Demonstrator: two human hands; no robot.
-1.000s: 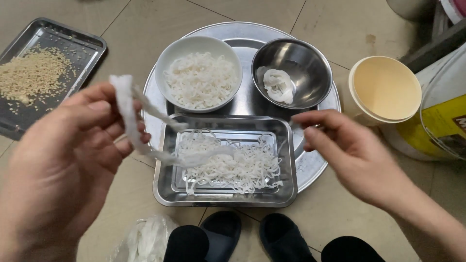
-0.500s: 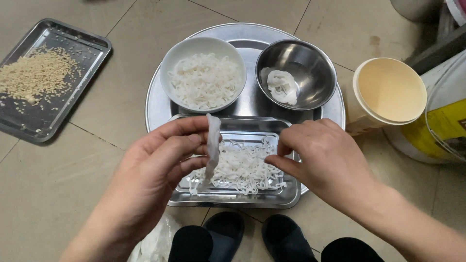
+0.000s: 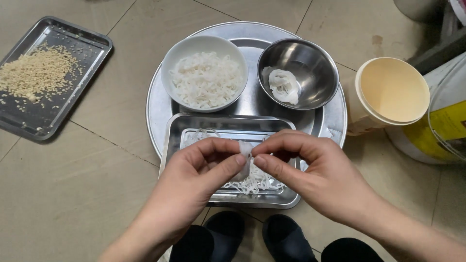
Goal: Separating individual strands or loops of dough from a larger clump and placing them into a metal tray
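White translucent strip (image 3: 245, 154) pinched between thumb and fingertips of left hand (image 3: 194, 177) and right hand (image 3: 315, 172), hands pressed close, over rectangular steel tray (image 3: 177, 127) with white shreds. Behind on round metal platter (image 3: 158, 97): white ceramic bowl (image 3: 167, 65) of shreds, small steel bowl (image 3: 315, 63).

A small, limp, translucent white strip (image 3: 245, 149) is pinched between the fingertips of both hands, hanging just above the rectangular steel tray (image 3: 175, 133), where a loose tangle of thin white strands (image 3: 250, 183) lies spread across its flat bottom below the strip.
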